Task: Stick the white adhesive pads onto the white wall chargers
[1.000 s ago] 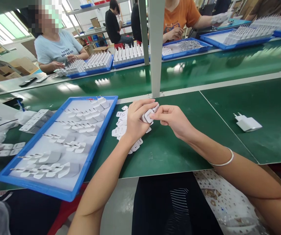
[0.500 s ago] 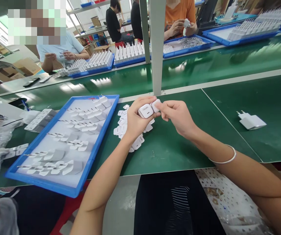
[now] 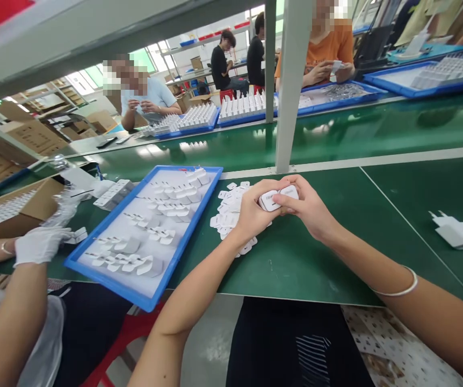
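Observation:
Two white chargers are held side by side between my hands, their flat end faces turned up toward me. My left hand (image 3: 253, 209) is wrapped round the left charger (image 3: 269, 200), which has a small dark port partly under a thumb. Fingers of my right hand (image 3: 310, 207) close round the right charger (image 3: 288, 192), with the thumb reaching across onto the left one's face. Just behind and below my left hand, a loose pile of white end covers (image 3: 227, 215) lies on the green table (image 3: 296, 274).
At left, a blue tray (image 3: 159, 285) carries rows of chargers with pins. A co-worker's gloved hand (image 3: 38, 246) is beside it. One plug-in charger (image 3: 461, 232) lies at right. A white post (image 3: 287, 107) rises ahead, with more trays and seated people beyond.
My right hand has moved in from pinching at the right charger to gripping it, thumb now over the left charger's face. The view has shifted, so everything appears further right.

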{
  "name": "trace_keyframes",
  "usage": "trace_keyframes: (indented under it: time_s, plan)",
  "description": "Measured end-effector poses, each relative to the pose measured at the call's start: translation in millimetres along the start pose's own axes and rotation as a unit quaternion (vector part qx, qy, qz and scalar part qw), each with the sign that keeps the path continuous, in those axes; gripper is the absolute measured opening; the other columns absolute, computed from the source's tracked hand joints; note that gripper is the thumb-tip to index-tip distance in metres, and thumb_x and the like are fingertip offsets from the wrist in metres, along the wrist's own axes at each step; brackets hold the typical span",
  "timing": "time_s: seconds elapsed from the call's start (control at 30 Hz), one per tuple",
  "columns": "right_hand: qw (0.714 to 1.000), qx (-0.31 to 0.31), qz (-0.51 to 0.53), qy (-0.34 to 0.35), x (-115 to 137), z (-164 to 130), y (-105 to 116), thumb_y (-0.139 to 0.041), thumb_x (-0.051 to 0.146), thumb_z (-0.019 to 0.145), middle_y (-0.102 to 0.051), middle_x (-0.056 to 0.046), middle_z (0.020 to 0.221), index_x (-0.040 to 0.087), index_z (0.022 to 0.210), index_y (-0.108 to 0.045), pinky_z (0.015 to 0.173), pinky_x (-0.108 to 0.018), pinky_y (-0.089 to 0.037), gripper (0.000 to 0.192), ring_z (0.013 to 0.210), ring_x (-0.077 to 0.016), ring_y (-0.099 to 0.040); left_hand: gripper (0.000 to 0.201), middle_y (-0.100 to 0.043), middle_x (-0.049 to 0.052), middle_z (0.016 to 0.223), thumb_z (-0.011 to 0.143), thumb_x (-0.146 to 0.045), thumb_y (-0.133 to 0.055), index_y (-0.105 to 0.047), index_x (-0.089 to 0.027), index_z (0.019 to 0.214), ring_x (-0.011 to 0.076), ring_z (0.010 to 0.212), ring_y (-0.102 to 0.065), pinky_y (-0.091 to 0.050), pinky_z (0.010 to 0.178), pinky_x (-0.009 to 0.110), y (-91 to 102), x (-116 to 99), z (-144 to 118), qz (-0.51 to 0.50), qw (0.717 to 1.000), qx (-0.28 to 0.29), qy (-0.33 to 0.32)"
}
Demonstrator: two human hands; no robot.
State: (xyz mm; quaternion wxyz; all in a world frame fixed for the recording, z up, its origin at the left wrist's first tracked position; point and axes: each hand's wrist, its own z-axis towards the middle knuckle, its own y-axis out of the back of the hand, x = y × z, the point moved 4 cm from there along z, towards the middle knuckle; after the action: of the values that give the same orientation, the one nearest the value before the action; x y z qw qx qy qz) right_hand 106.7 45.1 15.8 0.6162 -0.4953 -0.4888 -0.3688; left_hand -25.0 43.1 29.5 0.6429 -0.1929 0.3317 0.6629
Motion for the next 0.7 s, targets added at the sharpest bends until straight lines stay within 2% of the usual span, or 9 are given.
trace_keyframes:
  time_s: [0.1,0.2,0.33,0.43,0.53,0.6,0.67,0.7]
  plan:
    - [1.000,0.011,-0.010,-0.017,-4.8,2.8,0.8,-0.087,0.047,0.067,-0.059,0.003,0.086,0.023,0.100,-0.053,0.062,-0.028,-0.048,0.052,0.071,-0.0130,-0.054,0.032,-0.075,0.007,0.107,0.077,-0.027,-0.082,-0.074,-0.022,0.108,0.0203,0.098,-0.071,-0.058,0.082,0.034,-0.2,10.5,-2.0,0.022,0.999,0.006,0.029]
    - [0.999,0.016,-0.042,-0.022,-8.8,4.7,-0.5,-0.091,0.046,0.060,-0.061,0.001,0.092,0.023,0.103,-0.052,0.062,-0.029,-0.049,0.062,0.079,-0.0160,-0.056,0.029,-0.074,0.007,0.107,0.077,-0.022,-0.078,-0.073,-0.020,0.106,0.0202,0.094,-0.071,-0.058,0.077,0.033,-0.4,23.9,-4.6,0.026,0.998,0.000,0.063]
    - [0.998,0.013,-0.061,-0.025,-14.0,6.3,-0.5,-0.093,0.045,0.057,-0.060,0.001,0.091,0.023,0.103,-0.052,0.061,-0.027,-0.049,0.065,0.079,-0.0163,-0.055,0.029,-0.075,0.008,0.104,0.077,-0.012,-0.068,-0.073,-0.017,0.105,0.0191,0.090,-0.070,-0.057,0.074,0.031,-3.9,31.3,-4.8,0.038,0.997,0.004,0.071]
    - [0.998,0.041,-0.020,-0.048,-15.5,9.4,3.3,-0.089,0.049,0.064,-0.062,-0.001,0.107,0.028,0.113,-0.051,0.066,-0.028,-0.053,0.065,0.087,-0.0176,-0.060,0.027,-0.075,0.008,0.106,0.076,-0.012,-0.072,-0.073,-0.017,0.102,0.0205,0.096,-0.071,-0.056,0.084,0.034,-0.6,20.4,1.8,0.064,0.996,0.013,0.067]
    - [0.993,0.061,0.065,-0.074,-14.8,16.2,12.8,-0.078,0.054,0.077,-0.062,-0.002,0.108,0.032,0.122,-0.051,0.066,-0.030,-0.056,0.057,0.086,-0.0190,-0.063,0.034,-0.075,0.009,0.110,0.074,-0.018,-0.081,-0.072,-0.017,0.107,0.0227,0.103,-0.071,-0.054,0.092,0.035,18.9,-5.5,8.3,0.162,0.982,0.053,0.084]
    - [0.988,0.030,0.114,-0.098,-16.2,21.9,23.2,-0.069,0.055,0.085,-0.063,-0.005,0.100,0.028,0.118,-0.055,0.065,-0.030,-0.056,0.045,0.082,-0.0194,-0.063,0.046,-0.074,0.008,0.116,0.074,-0.023,-0.083,-0.067,-0.019,0.118,0.0230,0.109,-0.069,-0.053,0.095,0.034,44.1,-26.2,9.8,0.310,0.937,0.107,0.116]
    - [0.980,-0.001,0.152,-0.129,-20.1,26.4,32.0,-0.064,0.054,0.089,-0.063,-0.007,0.095,0.024,0.110,-0.061,0.064,-0.029,-0.056,0.037,0.080,-0.0193,-0.062,0.050,-0.073,0.006,0.119,0.076,-0.026,-0.082,-0.064,-0.023,0.123,0.0241,0.113,-0.068,-0.052,0.097,0.035,80.0,-44.7,10.8,0.472,0.852,0.157,0.163]
    - [0.976,-0.006,0.165,-0.143,-22.5,27.9,34.4,-0.063,0.054,0.089,-0.063,-0.008,0.094,0.022,0.106,-0.063,0.064,-0.029,-0.056,0.036,0.079,-0.0190,-0.062,0.046,-0.074,0.005,0.117,0.076,-0.024,-0.082,-0.066,-0.023,0.120,0.0262,0.112,-0.068,-0.051,0.098,0.039,101.3,-52.5,12.5,0.527,0.811,0.170,0.189]
